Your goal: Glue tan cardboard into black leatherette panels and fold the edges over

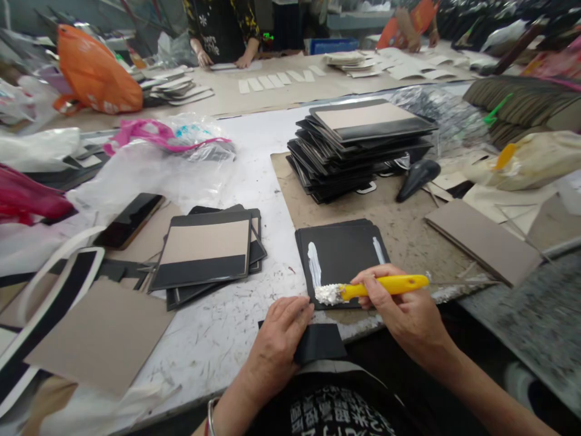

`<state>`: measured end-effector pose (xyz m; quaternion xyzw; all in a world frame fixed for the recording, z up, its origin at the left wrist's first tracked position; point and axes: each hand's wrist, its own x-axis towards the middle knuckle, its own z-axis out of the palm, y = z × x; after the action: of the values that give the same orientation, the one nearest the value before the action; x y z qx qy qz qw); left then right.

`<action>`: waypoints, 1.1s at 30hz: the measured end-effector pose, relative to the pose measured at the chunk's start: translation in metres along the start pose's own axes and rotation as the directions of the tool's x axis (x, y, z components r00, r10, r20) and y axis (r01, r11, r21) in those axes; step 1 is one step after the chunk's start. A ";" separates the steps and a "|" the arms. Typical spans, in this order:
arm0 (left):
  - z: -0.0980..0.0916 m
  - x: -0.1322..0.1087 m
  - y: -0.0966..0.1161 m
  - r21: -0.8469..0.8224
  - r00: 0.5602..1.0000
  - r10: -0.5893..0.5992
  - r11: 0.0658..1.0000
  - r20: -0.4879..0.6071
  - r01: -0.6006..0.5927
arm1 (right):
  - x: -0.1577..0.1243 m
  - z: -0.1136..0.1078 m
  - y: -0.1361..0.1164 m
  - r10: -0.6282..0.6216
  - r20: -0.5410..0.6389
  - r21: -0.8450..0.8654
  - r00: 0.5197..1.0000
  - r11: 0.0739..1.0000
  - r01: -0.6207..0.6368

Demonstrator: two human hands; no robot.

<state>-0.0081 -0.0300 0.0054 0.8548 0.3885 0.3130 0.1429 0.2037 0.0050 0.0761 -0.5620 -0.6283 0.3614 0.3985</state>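
Note:
My right hand grips the yellow handle of a brush. The brush's bristles, thick with white paste, touch the near-left part of a black panel. White streaks of paste run along the panel's left side and at its upper right. Other black panels lie under it, their edges just showing. My left hand has its fingers together at the panel's near-left corner. A black strip sticks out from under that hand on both sides; the thumb is hidden.
A tall stack of black panels stands behind. To the left lie panels with beige bands, a phone and grey-brown board. Another board and a black pointed object sit right. A person's hands work across the table.

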 end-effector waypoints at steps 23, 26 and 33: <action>0.004 -0.009 -0.006 0.095 0.997 0.016 0.995 0.071 -0.023 | -0.023 -0.076 0.039 0.128 -0.320 -0.125 0.939 0.976 -0.176; 0.003 -0.011 -0.009 0.114 0.996 0.030 0.993 0.082 -0.039 | -0.025 -0.083 0.043 0.133 -0.343 -0.130 0.930 0.974 -0.188; 0.005 -0.014 -0.011 0.146 0.996 0.041 0.988 0.075 -0.052 | -0.030 -0.093 0.041 0.126 -0.359 -0.103 0.925 0.980 -0.173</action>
<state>-0.0183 -0.0334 -0.0103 0.8826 0.3852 0.2555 0.0856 0.3064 -0.0197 0.0755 -0.6889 -0.5250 0.2422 0.4372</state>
